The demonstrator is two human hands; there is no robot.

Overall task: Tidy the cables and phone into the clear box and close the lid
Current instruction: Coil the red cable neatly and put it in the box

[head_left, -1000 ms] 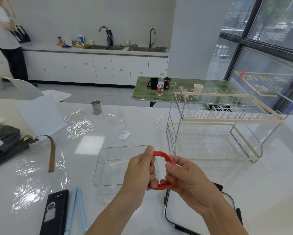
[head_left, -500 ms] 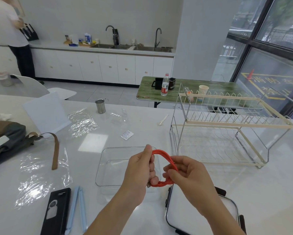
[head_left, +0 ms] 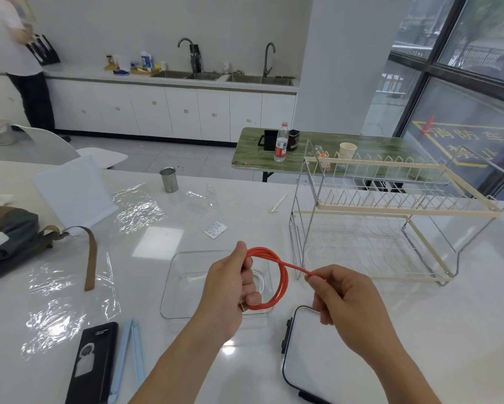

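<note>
A coiled red cable (head_left: 283,279) hangs above the clear box (head_left: 172,282), which stands open on the white table. My left hand (head_left: 230,290) grips the coil on its left side. My right hand (head_left: 344,301) pinches the cable's loose end, pulled out taut to the right of the coil. The box's lid (head_left: 317,360), clear with black clips, lies flat just right of the box. A black phone (head_left: 92,364) lies at the front left, and a light blue cable (head_left: 128,360) lies beside it.
A two-tier dish rack (head_left: 376,220) stands to the right behind the box. A bag with a brown strap (head_left: 12,240), crinkled plastic wrap (head_left: 70,290), a metal cup (head_left: 169,179) and a small sachet (head_left: 215,230) lie on the table. A person (head_left: 17,62) stands at the far counter.
My right hand has moved away to the right, drawing the cable's end out straight from the coil. My left hand still holds the coil over the box.
</note>
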